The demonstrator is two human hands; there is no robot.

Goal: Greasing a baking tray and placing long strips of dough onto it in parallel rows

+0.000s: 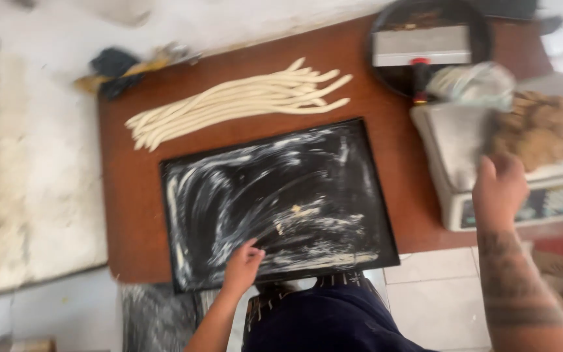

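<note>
While the left hand (242, 266) presses flat on the floured black tray (281, 199), steadying it, the right hand (500, 189) reaches, loosely open and empty, toward the scale (464, 146).

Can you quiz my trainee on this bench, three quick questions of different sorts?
1. True or false: the left hand rests on the near edge of the black tray.
2. Where do the dough strips lie? A) on the tray B) on the brown board beyond the tray C) on the scale
3. What does the right hand reach toward?

Key:
1. True.
2. B.
3. The scale, with a brown lump on it; the blur hides any contact.
</note>
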